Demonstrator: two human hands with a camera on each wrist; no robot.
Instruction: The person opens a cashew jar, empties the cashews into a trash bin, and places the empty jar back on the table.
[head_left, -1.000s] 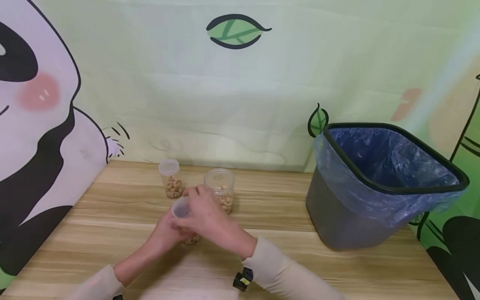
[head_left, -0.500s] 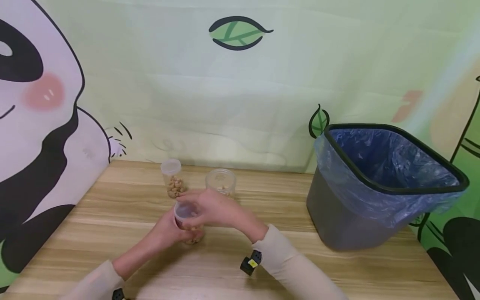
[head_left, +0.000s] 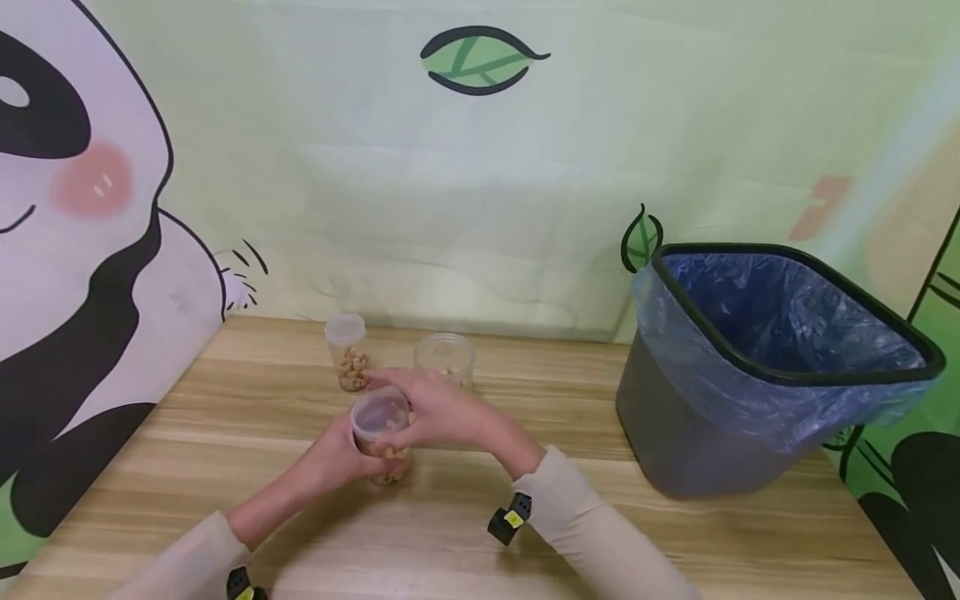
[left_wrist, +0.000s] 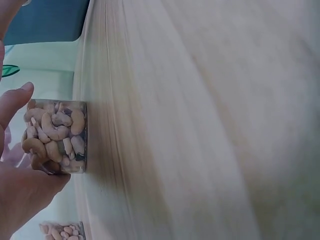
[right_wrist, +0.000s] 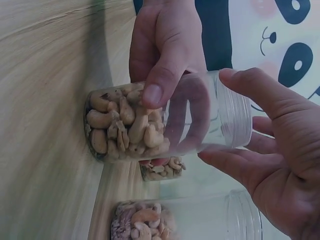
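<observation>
**Jar of cashews gripped two-handed over the bench**

We judge the main risk to be a spill: the clear plastic jar half full of cashews [head_left: 381, 437] stands with its base on the pale wooden bench [head_left: 525, 417], and if the lid end comes free with a jerk, nuts could scatter or the jar could tip. The two neighbouring jars are close behind: a small clear lidded jar of nuts [head_left: 347, 352] and a wider clear jar [head_left: 445, 360]. A sweeping elbow could knock either over.

Pose: the left hand [head_left: 337, 458] wraps the jar's lower body, thumb pressed on the wall. The right hand [head_left: 438, 412] reaches across from the right, its fingers [right_wrist: 235, 167] and thumb curled round the threaded top. Both forearms, in cream sleeves, lie low over the bench. A grey bin with a blue liner [head_left: 757, 367] stands well apart to the right.
</observation>
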